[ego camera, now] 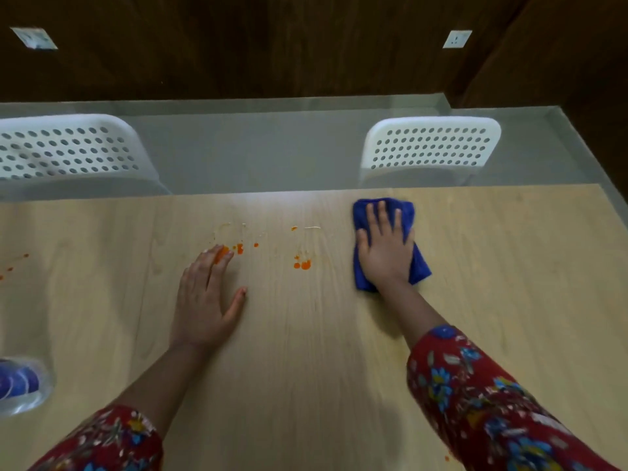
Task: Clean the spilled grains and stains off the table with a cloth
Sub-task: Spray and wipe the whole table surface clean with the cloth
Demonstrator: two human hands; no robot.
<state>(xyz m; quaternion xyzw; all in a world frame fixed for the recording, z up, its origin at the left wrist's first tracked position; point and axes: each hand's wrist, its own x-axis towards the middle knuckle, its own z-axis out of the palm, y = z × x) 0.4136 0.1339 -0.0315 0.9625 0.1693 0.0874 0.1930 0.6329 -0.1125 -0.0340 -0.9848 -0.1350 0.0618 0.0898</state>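
A folded blue cloth (404,212) lies on the light wooden table (306,368) at the right of centre. My right hand (385,248) presses flat on it with straight, spread fingers. Orange stains (302,265) dot the table between my hands, with more orange spots (239,248) and a few pale grains (312,227) further back. My left hand (207,297) rests flat on the table, its fingertips touching an orange spot. Small orange specks (13,265) mark the far left of the table.
Two white perforated chairs stand beyond the table's far edge, one at the left (68,151) and one at the right (431,147). A clear plastic object with a blue part (20,385) sits at the table's left edge. A dark wooden wall rises behind.
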